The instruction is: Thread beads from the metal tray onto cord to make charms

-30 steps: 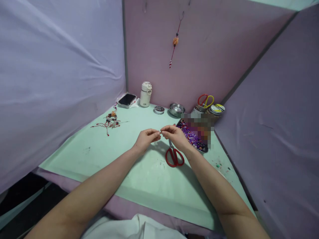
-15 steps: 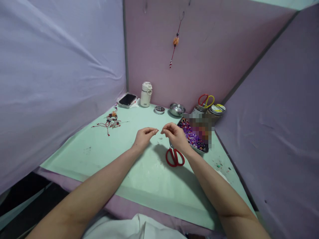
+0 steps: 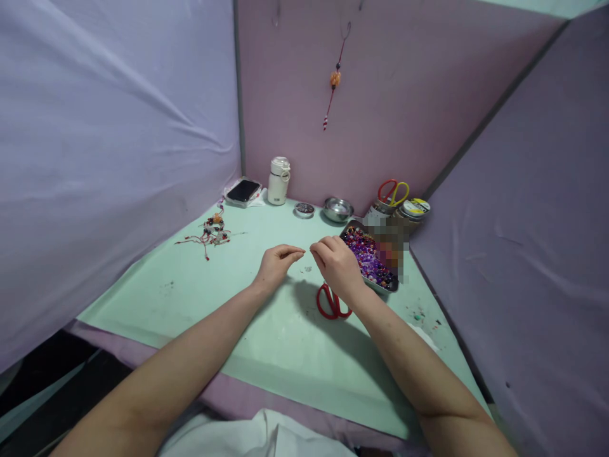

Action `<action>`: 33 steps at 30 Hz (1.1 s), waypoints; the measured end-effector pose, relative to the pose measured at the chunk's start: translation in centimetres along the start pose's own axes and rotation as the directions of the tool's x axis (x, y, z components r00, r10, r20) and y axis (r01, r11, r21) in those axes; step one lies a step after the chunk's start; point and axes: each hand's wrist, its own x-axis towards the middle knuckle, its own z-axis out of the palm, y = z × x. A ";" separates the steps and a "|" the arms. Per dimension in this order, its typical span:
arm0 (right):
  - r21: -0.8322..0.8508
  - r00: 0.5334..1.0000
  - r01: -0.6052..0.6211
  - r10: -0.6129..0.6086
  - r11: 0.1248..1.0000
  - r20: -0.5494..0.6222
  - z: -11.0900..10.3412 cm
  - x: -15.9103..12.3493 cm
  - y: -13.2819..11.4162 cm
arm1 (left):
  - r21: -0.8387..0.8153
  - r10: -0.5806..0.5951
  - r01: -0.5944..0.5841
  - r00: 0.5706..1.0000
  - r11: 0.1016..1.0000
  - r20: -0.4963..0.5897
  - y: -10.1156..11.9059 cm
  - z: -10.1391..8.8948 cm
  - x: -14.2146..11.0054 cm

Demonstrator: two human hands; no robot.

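Over the middle of the pale green table, my left hand [image 3: 278,265] is pinched, thumb against forefinger. Whatever lies between those fingertips is too small to make out. My right hand [image 3: 335,263] faces it with fingers also drawn together, the tips a short gap from the left ones; what they hold, if anything, cannot be made out. Beneath the right wrist lie red-handled scissors [image 3: 327,302], partly covered by it. A metal tray of purple, red and dark beads [image 3: 368,254] is just beyond the right hand. Small clear bits [image 3: 307,270] rest on the tabletop below the fingertips.
Beaded red cords [image 3: 215,231] lie at the left. Along the back stand a phone [image 3: 244,190], a white bottle [image 3: 278,182], a small round tin [image 3: 304,210], a steel bowl [image 3: 338,210] and jars, one holding scissors [image 3: 394,192]. A beaded cord [image 3: 335,79] hangs against the back wall.
My right hand has turned over, showing more of its back and covering more of the scissors. The left hand has shifted slightly right, still pinched.
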 end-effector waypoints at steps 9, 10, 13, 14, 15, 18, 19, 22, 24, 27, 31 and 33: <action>-0.145 0.997 0.080 -0.080 0.986 0.002 -0.1 0.0 0.1 | 0.076 0.065 -0.065 0.998 0.995 0.000 -0.1 0.0 0.0; -0.147 0.997 0.081 -0.081 0.986 0.003 -0.1 0.0 0.1 | 0.079 0.066 -0.066 0.998 0.995 0.001 0.0 0.0 0.0; -0.152 0.997 0.078 -0.079 0.985 0.004 -0.1 -0.1 0.1 | 0.087 0.073 -0.073 0.997 0.994 0.003 0.0 0.1 -0.1; -0.154 0.997 0.076 -0.076 0.985 0.003 0.0 -0.1 0.1 | 0.092 0.078 -0.078 0.997 0.993 0.005 -0.1 0.0 -0.1; -0.157 0.997 0.075 -0.075 0.985 0.004 0.0 -0.1 0.1 | 0.099 0.083 -0.083 0.997 0.992 0.007 -0.1 0.0 -0.1; -0.168 0.997 0.079 -0.078 0.983 0.009 -0.1 0.0 0.1 | 0.125 0.094 -0.095 0.995 0.988 0.011 -0.1 0.0 -0.1; -0.170 0.997 0.082 -0.081 0.982 0.011 -0.1 0.0 0.1 | 0.132 0.098 -0.098 0.995 0.986 0.010 -0.1 -0.1 -0.1; -0.168 0.996 0.088 -0.087 0.982 0.016 -0.1 0.0 0.1 | 0.154 0.111 -0.111 0.994 0.982 0.011 0.0 -0.1 -0.1; -0.169 0.996 0.088 -0.086 0.982 0.017 -0.1 0.0 0.1 | 0.168 0.119 -0.120 0.993 0.978 0.017 0.0 -0.1 -0.1; -0.178 0.996 0.088 -0.085 0.980 0.024 0.0 -0.1 0.1 | 0.185 0.133 -0.134 0.991 0.974 0.019 0.1 -0.1 -0.1; -0.182 0.996 0.089 -0.084 0.979 0.030 0.1 -0.1 0.0 | 0.205 0.155 -0.156 0.988 0.966 0.025 -0.1 -0.1 -0.2; -0.184 0.996 0.089 -0.084 0.979 0.030 0.1 0.0 0.0 | 0.218 0.156 -0.159 0.987 0.963 0.028 -0.1 -0.1 -0.1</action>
